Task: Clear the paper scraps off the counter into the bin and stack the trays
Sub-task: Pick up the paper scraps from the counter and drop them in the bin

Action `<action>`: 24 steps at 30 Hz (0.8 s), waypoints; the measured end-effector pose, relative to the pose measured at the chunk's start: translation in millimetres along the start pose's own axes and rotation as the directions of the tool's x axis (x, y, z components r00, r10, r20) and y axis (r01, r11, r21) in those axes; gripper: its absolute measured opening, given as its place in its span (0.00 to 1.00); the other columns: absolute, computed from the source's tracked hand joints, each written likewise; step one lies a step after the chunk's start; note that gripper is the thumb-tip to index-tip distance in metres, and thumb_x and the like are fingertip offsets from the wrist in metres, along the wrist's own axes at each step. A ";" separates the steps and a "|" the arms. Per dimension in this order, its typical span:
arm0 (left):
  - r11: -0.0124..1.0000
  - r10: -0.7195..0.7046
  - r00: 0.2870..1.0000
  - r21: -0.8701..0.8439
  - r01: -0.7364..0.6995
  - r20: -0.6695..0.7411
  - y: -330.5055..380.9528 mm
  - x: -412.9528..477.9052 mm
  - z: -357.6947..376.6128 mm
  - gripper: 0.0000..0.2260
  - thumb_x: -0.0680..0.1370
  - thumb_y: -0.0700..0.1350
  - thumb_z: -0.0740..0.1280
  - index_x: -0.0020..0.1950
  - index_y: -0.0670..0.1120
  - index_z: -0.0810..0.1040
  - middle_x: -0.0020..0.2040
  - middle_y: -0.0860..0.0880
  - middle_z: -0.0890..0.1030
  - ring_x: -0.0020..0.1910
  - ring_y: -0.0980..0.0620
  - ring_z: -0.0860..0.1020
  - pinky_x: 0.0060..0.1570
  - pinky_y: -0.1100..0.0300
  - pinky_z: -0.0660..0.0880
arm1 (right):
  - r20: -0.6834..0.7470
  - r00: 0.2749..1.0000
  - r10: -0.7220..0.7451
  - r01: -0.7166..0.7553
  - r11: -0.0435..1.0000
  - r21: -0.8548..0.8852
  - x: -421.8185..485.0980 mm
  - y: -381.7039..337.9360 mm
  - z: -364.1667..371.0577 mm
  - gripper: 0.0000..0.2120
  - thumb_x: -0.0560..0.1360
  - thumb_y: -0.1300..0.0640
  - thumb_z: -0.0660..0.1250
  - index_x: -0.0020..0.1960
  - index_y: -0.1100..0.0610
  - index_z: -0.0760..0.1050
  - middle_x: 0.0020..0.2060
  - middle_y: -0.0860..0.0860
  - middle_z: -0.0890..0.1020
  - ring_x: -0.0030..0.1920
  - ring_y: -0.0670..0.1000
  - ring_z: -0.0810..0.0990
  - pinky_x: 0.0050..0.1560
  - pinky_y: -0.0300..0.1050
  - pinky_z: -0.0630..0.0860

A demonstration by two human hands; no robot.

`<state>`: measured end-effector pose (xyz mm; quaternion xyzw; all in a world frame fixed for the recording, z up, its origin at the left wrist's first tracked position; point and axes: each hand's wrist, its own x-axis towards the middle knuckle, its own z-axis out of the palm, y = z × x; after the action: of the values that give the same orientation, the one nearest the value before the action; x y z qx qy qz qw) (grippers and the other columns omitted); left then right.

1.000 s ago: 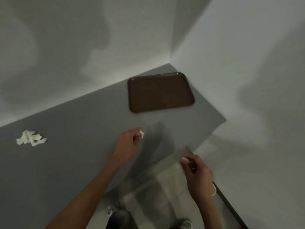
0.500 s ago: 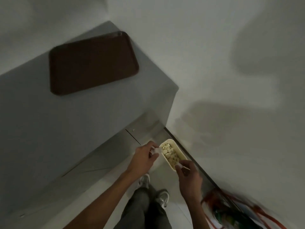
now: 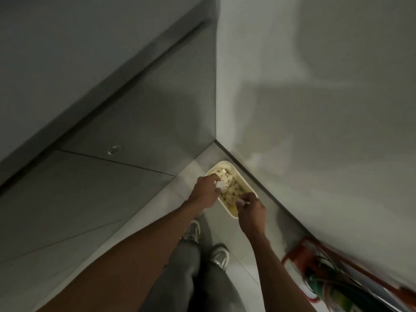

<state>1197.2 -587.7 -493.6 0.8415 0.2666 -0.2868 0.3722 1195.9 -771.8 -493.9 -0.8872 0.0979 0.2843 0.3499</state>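
Over the bin (image 3: 227, 164): your left hand (image 3: 203, 192), grip pinching a paper scrap (image 3: 220, 185); right hand (image 3: 250, 211), grip pinching a second paper scrap (image 3: 241, 201).

Dim room, seen from above: a grey bench (image 3: 67, 52) with flat grey cabinet fronts (image 3: 139, 122) meets a plain white wall (image 3: 326, 109) in a corner. Pale floor tiles (image 3: 245, 251) run along a dark skirting strip (image 3: 276, 199). A blurred orange-red frame (image 3: 290, 255) stands against the wall at lower right.

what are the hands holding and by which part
Left hand pinches a paper scrap, right hand another scrap; which part of each is unclear.
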 end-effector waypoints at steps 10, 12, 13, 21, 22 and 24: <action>0.990 0.033 0.997 0.134 -0.042 0.073 1.2 -22.0 -16.1 0.27 0.82 0.49 0.66 0.79 0.54 0.62 0.71 0.45 0.74 0.72 0.43 0.68 0.69 0.48 0.71 | 0.087 0.996 -0.031 0.047 0.979 -0.198 -12.7 -15.0 -10.4 0.23 0.80 0.52 0.70 0.74 0.54 0.71 0.71 0.57 0.73 0.63 0.59 0.79 0.62 0.54 0.79; 0.989 0.046 0.998 0.136 -0.053 0.053 4.1 -50.0 -38.8 0.25 0.82 0.48 0.65 0.78 0.54 0.62 0.71 0.45 0.74 0.72 0.45 0.68 0.69 0.49 0.71 | 0.074 0.995 -0.074 0.087 0.978 -0.192 -37.5 -37.4 -27.4 0.22 0.81 0.51 0.68 0.73 0.53 0.71 0.70 0.57 0.75 0.62 0.59 0.80 0.61 0.54 0.81; 0.990 0.050 0.998 0.130 -0.055 0.044 6.5 -65.8 -51.7 0.25 0.82 0.48 0.65 0.78 0.55 0.62 0.71 0.46 0.74 0.72 0.45 0.68 0.68 0.49 0.70 | 0.067 0.993 -0.095 0.106 0.977 -0.183 -52.4 -50.4 -36.9 0.22 0.81 0.51 0.68 0.73 0.53 0.71 0.69 0.57 0.75 0.61 0.59 0.80 0.60 0.54 0.81; 0.993 0.112 0.990 0.050 -0.108 -0.089 34.5 -229.3 -156.1 0.26 0.83 0.50 0.64 0.80 0.53 0.60 0.74 0.48 0.71 0.73 0.46 0.68 0.70 0.49 0.69 | 0.054 0.955 -0.290 0.295 0.943 -0.155 -198.6 -160.9 -112.9 0.20 0.81 0.52 0.68 0.72 0.53 0.72 0.66 0.57 0.79 0.59 0.59 0.82 0.55 0.49 0.79; 0.993 0.118 0.987 0.034 -0.114 -0.113 34.0 -250.9 -166.2 0.27 0.83 0.50 0.64 0.80 0.53 0.60 0.75 0.48 0.71 0.73 0.46 0.68 0.71 0.49 0.69 | 0.062 0.948 -0.311 0.317 0.936 -0.154 -216.4 -172.1 -120.0 0.20 0.81 0.52 0.67 0.72 0.53 0.72 0.66 0.57 0.79 0.59 0.59 0.81 0.54 0.46 0.77; 0.992 0.127 0.976 0.005 -0.128 -0.179 29.5 -295.1 -184.4 0.26 0.83 0.51 0.64 0.80 0.53 0.61 0.75 0.49 0.71 0.74 0.47 0.69 0.72 0.49 0.69 | 0.069 0.929 -0.363 0.369 0.917 -0.152 -252.8 -193.5 -131.6 0.20 0.82 0.50 0.67 0.72 0.52 0.71 0.66 0.56 0.79 0.60 0.58 0.81 0.52 0.42 0.73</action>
<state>1064.6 -530.5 -175.7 0.8780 0.2454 -0.1845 0.3673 1118.4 -724.8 -161.6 -0.9095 -0.1002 0.2385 0.3253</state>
